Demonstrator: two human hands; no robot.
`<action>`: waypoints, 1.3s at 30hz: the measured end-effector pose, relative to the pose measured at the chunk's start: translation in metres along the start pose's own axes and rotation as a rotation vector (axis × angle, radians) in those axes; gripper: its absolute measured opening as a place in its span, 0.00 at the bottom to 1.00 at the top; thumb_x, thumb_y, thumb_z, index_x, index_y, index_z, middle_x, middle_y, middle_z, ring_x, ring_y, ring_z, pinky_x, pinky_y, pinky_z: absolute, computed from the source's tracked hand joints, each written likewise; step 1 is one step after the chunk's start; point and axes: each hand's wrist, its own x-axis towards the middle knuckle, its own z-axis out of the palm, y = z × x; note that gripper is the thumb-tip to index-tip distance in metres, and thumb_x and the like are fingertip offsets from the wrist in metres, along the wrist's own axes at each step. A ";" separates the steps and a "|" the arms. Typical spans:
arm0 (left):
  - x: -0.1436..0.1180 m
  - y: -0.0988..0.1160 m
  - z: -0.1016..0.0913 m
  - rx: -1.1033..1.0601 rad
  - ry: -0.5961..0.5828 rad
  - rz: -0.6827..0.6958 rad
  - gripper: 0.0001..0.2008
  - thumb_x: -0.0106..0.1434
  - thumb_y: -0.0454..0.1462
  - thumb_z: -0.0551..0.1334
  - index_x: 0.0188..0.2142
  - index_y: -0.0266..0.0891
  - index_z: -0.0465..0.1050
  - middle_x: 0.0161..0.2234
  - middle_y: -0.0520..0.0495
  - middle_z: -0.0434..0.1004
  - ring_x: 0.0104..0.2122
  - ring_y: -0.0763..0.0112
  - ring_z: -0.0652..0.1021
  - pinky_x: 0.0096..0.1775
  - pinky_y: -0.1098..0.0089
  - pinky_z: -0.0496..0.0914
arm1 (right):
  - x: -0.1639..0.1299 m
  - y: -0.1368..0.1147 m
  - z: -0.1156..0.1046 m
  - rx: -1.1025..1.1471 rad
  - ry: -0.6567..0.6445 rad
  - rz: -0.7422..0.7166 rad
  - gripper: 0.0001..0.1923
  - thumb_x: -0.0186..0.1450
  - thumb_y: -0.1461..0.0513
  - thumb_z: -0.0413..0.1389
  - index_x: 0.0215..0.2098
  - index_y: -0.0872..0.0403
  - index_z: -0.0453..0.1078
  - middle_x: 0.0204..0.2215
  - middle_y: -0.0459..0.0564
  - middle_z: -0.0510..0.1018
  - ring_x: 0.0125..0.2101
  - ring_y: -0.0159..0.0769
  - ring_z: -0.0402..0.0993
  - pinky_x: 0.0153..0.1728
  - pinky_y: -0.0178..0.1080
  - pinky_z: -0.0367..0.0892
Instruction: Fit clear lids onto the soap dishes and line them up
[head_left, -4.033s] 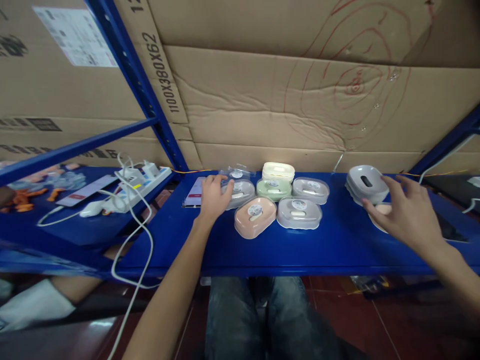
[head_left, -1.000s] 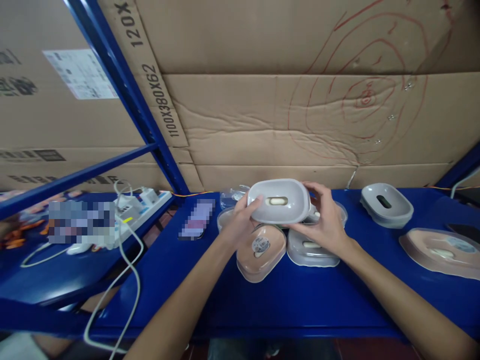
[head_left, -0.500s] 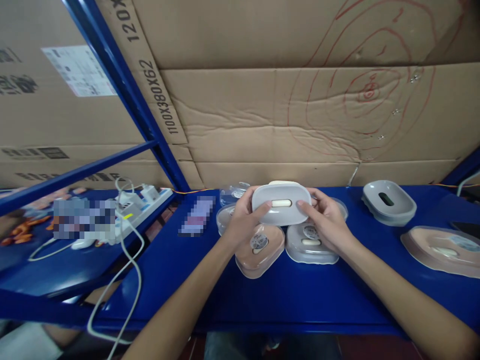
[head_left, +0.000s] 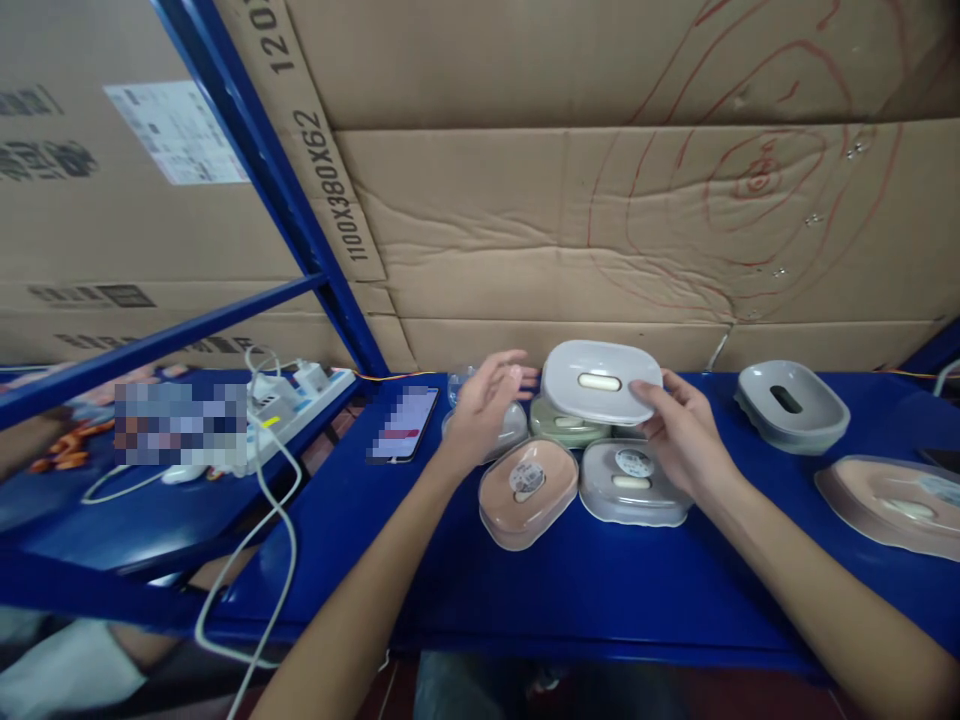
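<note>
Taking the pale grey dish (head_left: 592,402) as the middle of the dial, with 12 straight ahead of the person, the right hand (head_left: 690,425) comes in from 4 o'clock. Its grip is clasped on the dish's right end, thumb on the near face beside a cream oblong (head_left: 600,382) that sits in the slot; the other fingers are partly hidden. The dish is held above the cluster on the blue worktop (head_left: 540,590).

At 9 o'clock the left hand (head_left: 487,410) is released, fingers spread and apart from the dish. It overlaps a clear-covered dish (head_left: 514,430); whether it touches that one I cannot tell.

A green covered dish (head_left: 551,425) shows at 8 o'clock, partly hidden by the held one. A peach covered dish (head_left: 517,510) lies at 7, and a grey covered dish (head_left: 600,495) just beside it between 5 and 6.

A phone (head_left: 409,425) lies farther out at 9. At 3 o'clock, well apart, is a grey dish with a dark slot (head_left: 825,400). A cardboard wall (head_left: 480,230) stands at 12.
</note>
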 end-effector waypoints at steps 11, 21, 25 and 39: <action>0.061 -0.019 -0.079 1.027 0.006 0.001 0.21 0.60 0.39 0.73 0.54 0.40 0.80 0.54 0.33 0.78 0.64 0.34 0.70 0.69 0.43 0.56 | 0.021 0.007 -0.018 0.014 0.089 -0.052 0.16 0.59 0.53 0.72 0.37 0.48 0.73 0.39 0.49 0.85 0.42 0.48 0.85 0.40 0.48 0.84; 0.105 -0.045 -0.075 1.168 -0.262 -0.136 0.28 0.55 0.51 0.78 0.53 0.46 0.83 0.53 0.33 0.80 0.61 0.36 0.71 0.66 0.43 0.58 | 0.021 0.001 -0.016 0.083 0.147 -0.016 0.18 0.55 0.54 0.74 0.37 0.49 0.74 0.36 0.48 0.84 0.41 0.46 0.84 0.36 0.44 0.84; 0.104 -0.048 -0.077 1.188 -0.244 -0.146 0.32 0.53 0.54 0.79 0.55 0.47 0.83 0.55 0.31 0.81 0.65 0.30 0.66 0.67 0.39 0.54 | 0.022 0.001 -0.017 0.069 0.136 -0.032 0.18 0.57 0.53 0.73 0.38 0.49 0.74 0.38 0.48 0.84 0.40 0.45 0.84 0.37 0.44 0.83; 0.098 -0.036 -0.066 0.999 -0.073 -0.068 0.30 0.47 0.50 0.82 0.47 0.42 0.83 0.51 0.35 0.83 0.64 0.34 0.70 0.70 0.44 0.53 | 0.022 0.005 -0.017 0.037 0.109 -0.013 0.18 0.58 0.50 0.72 0.37 0.47 0.72 0.35 0.47 0.84 0.39 0.46 0.84 0.35 0.45 0.83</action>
